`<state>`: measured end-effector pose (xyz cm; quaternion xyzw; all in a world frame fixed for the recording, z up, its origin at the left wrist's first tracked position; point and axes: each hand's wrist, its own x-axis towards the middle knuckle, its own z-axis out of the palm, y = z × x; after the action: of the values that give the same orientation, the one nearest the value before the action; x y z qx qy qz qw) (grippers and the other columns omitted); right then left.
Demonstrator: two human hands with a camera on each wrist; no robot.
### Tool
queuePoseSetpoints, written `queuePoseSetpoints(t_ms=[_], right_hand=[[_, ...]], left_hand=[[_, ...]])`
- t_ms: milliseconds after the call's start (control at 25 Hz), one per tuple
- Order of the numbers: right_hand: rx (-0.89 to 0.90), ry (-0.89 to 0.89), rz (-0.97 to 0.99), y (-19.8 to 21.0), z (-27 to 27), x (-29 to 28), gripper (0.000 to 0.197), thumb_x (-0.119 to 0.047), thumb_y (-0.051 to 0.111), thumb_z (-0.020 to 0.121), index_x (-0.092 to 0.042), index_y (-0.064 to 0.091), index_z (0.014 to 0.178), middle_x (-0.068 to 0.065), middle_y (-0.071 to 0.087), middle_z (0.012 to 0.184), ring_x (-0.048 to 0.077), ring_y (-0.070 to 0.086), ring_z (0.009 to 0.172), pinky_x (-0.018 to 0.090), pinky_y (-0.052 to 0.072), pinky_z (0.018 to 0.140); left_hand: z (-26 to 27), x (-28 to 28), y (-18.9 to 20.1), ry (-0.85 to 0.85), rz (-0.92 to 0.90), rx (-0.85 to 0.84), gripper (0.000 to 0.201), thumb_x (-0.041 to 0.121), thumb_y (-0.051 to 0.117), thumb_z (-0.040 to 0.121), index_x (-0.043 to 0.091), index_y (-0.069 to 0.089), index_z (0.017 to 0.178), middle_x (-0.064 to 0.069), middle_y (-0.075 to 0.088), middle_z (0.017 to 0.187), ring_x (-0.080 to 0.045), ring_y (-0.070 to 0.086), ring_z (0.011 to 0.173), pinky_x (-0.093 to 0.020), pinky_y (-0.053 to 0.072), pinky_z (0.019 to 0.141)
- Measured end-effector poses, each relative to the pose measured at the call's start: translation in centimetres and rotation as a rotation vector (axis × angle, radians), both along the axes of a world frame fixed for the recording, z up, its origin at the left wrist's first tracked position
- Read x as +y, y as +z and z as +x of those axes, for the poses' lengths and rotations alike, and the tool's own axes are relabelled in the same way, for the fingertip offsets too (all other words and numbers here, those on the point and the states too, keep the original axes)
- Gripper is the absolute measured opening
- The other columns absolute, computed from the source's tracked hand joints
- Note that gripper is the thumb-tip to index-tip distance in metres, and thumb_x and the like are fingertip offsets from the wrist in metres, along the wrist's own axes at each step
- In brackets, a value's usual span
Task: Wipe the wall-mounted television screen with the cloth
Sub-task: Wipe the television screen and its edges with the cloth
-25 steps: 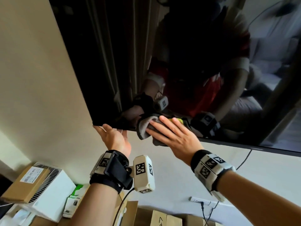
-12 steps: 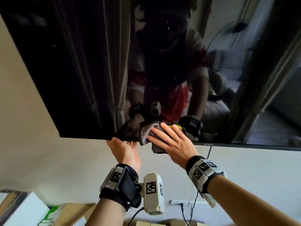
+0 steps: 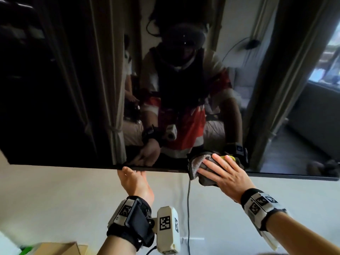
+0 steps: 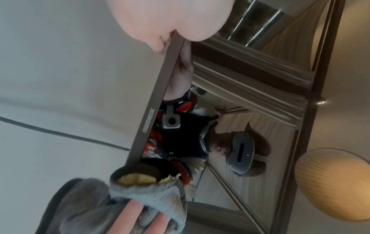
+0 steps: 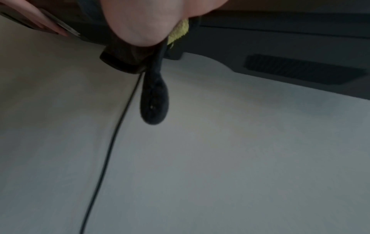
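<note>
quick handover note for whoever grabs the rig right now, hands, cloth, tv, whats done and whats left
Left hand: grips the tv by its bottom edge, apparently steadying it.
Right hand: flat, fingers straight, pressing the cloth on the screen's bottom edge, to the right of the left hand and just above the cable.
Done: wiping is at the bottom strip; the glass does not show which parts are already clean.
Left: probably the screen above the cloth. Mind the cable.

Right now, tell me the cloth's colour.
The cloth is grey with yellow inside; clearest in left wrist view.
</note>
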<state>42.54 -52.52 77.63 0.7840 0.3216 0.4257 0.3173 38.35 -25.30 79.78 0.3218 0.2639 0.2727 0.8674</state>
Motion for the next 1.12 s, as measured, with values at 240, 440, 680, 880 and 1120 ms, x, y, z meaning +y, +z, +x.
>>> queuePoseSetpoints(t_ms=[240, 440, 680, 880, 1120], right_hand=[[0.017, 0.048, 0.054, 0.4, 0.1, -5.8, 0.096, -0.017, 0.054, 0.07, -0.03, 0.007, 0.152, 0.0, 0.006, 0.159, 0.026, 0.011, 0.144, 0.042, -0.003, 0.121], [0.033, 0.083, 0.019, 0.1, 0.6, -9.6, 0.085, -0.012, 0.044, 0.079, -0.029, 0.006, 0.153, 0.0, -0.001, 0.161, 0.025, 0.0, 0.148, 0.041, -0.002, 0.121], [-0.007, 0.067, 0.169, -0.3, 0.5, -8.1, 0.074, -0.019, 0.042, 0.079, -0.031, 0.018, 0.149, 0.0, 0.016, 0.152, 0.029, 0.017, 0.139, 0.043, 0.002, 0.118], [0.018, 0.036, 0.103, -0.1, 0.4, -12.4, 0.094, -0.018, 0.057, 0.074, -0.032, 0.007, 0.152, -0.002, 0.015, 0.152, 0.027, 0.017, 0.139, 0.042, 0.002, 0.119], [-0.005, 0.046, 0.257, -1.0, 0.2, -10.0, 0.071, -0.023, 0.044, 0.084, -0.032, 0.016, 0.148, 0.001, 0.013, 0.153, 0.031, 0.013, 0.141, 0.045, -0.001, 0.12]], left_hand=[[-0.6, -11.0, 2.0, 0.013, -0.088, 0.026, 0.044, 0.029, 0.028, 0.109, 0.039, 0.024, 0.151, 0.003, 0.046, 0.137, -0.023, 0.055, 0.113, -0.043, 0.043, 0.107], [-0.4, -14.3, 2.1, 0.001, -0.044, 0.057, 0.04, 0.036, 0.027, 0.108, 0.034, 0.036, 0.147, -0.003, 0.051, 0.139, -0.025, 0.057, 0.115, -0.042, 0.044, 0.101], [0.1, -17.2, 1.9, -0.053, -0.098, 0.038, 0.042, 0.038, 0.025, 0.108, 0.034, 0.029, 0.15, 0.0, 0.054, 0.136, -0.027, 0.06, 0.113, -0.042, 0.046, 0.097], [0.2, -20.0, 1.9, -0.132, -0.07, 0.066, 0.041, 0.042, 0.023, 0.107, 0.038, 0.031, 0.147, 0.0, 0.051, 0.138, -0.025, 0.058, 0.11, -0.04, 0.047, 0.089], [0.1, -21.0, 1.3, -0.17, -0.092, 0.048, 0.045, 0.045, 0.021, 0.106, 0.039, 0.023, 0.151, -0.003, 0.04, 0.154, -0.031, 0.05, 0.132, -0.043, 0.045, 0.101]])
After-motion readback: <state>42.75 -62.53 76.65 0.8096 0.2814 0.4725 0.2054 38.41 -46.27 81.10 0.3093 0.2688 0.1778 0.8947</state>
